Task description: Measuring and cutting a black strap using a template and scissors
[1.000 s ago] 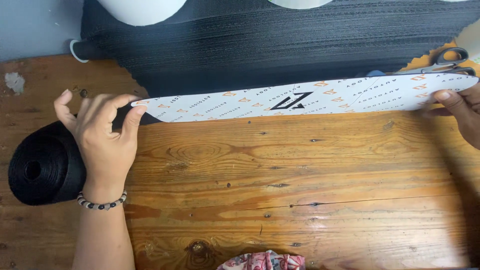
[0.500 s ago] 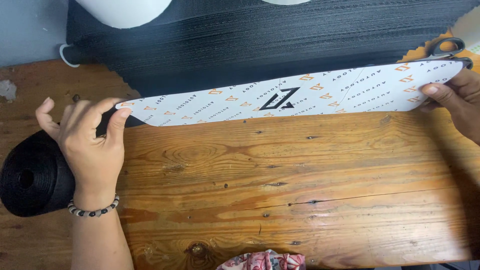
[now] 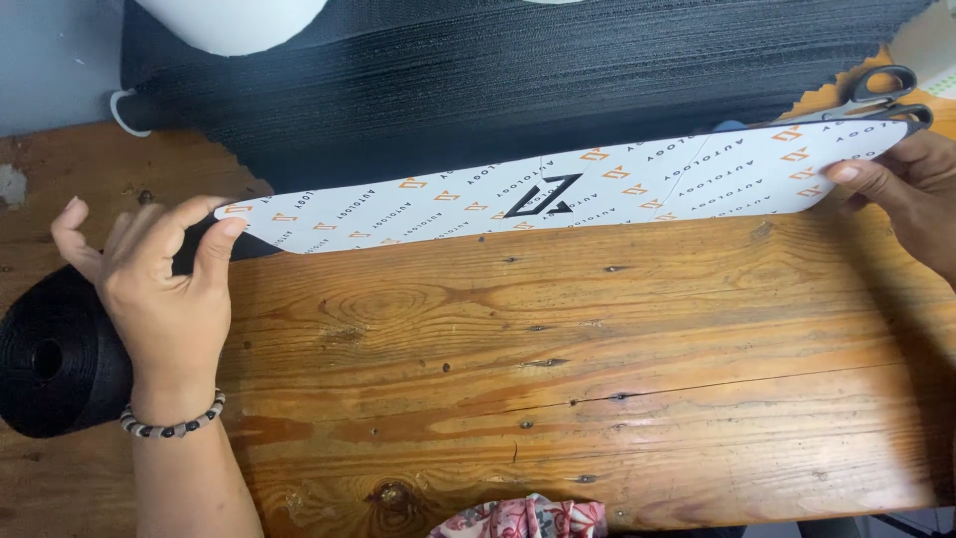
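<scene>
White printed sheet (image 3: 558,194) was pinched at each end by left hand (image 3: 159,289) and right hand (image 3: 911,194); keeping it taut and level seemed wise.

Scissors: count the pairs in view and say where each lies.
1. One pair of scissors with grey handles lies at the far right, beyond the long printed sheet, near the right hand. More may be hidden under the dark fabric.
</scene>
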